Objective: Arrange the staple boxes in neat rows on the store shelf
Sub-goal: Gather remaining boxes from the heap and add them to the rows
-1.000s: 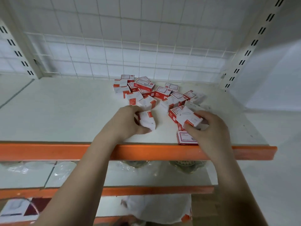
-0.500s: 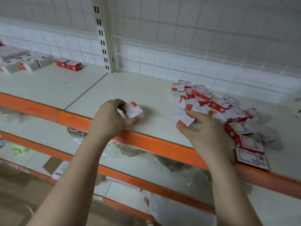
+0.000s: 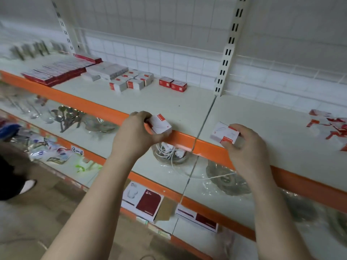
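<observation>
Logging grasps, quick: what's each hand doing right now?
Left hand: grips a staple box.
Right hand: grips another box.

A small white paper tag [image 3: 77, 152] on the lower shelf's orange front edge [image 3: 93, 156] reads "13-4", handwritten. Print on the boxes is too blurred to read.

The white shelf [image 3: 169, 102] with an orange front edge carries rowed boxes [image 3: 131, 79] left and a loose pile [image 3: 330, 124] right.
</observation>
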A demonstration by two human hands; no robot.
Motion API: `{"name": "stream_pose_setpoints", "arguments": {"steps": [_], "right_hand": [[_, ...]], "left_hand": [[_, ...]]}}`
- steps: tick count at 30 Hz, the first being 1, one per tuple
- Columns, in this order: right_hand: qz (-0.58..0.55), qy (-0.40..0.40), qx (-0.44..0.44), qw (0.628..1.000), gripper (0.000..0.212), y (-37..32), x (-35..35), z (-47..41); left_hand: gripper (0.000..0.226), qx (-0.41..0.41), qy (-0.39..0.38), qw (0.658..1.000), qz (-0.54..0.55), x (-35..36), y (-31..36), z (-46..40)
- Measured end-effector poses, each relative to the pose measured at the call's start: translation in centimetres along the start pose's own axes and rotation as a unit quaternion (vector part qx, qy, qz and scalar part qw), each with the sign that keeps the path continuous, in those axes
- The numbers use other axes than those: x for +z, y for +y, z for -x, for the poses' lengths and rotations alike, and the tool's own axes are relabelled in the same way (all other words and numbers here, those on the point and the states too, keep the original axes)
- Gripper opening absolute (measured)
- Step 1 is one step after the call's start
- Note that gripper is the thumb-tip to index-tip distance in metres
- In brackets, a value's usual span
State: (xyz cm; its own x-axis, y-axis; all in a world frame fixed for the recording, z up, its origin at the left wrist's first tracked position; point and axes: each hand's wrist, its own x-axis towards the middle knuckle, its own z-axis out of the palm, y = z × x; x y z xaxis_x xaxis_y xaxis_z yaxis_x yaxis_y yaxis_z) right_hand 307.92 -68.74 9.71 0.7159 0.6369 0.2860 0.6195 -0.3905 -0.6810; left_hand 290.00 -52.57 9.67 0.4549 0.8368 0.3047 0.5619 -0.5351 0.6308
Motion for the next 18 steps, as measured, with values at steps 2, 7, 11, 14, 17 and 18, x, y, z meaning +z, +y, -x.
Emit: {"name": "stream_pose_setpoints", "arguments": {"steps": [2, 7, 11, 14, 17, 18], "right_hand": [[-0.004, 0.001, -0.005, 1.000, 0.038, -2.3, 2.0, 0.0], [-0.004, -0.020, -0.015, 1.000, 0.042, -6.8, 6.3, -0.6], [-0.003, -0.038, -0.021, 0.999, 0.042, -9.6, 9.6, -2.1], [-0.008, -0.045, -0.029, 0.999, 0.041, -11.1, 12.1, -3.9], [-0.010, -0.047, -0.039, 0.998, 0.039, -12.3, 15.1, -6.4], [-0.013, -0.049, -0.041, 0.998, 0.038, -12.7, 16.2, -7.4]], "left_hand": [[0.056, -0.006, -0.001, 1.000, 0.003, -1.8, -2.2, -0.7], [0.057, -0.016, 0.015, 1.000, 0.000, -4.9, -6.6, -2.5], [0.057, -0.033, 0.021, 0.999, -0.001, -6.2, -9.5, -4.3], [0.058, -0.043, 0.030, 0.999, -0.007, -6.8, -11.6, -6.3], [0.056, -0.052, 0.044, 0.997, -0.019, -7.3, -13.7, -9.3], [0.055, -0.057, 0.049, 0.997, -0.022, -7.3, -14.5, -10.5]]}}
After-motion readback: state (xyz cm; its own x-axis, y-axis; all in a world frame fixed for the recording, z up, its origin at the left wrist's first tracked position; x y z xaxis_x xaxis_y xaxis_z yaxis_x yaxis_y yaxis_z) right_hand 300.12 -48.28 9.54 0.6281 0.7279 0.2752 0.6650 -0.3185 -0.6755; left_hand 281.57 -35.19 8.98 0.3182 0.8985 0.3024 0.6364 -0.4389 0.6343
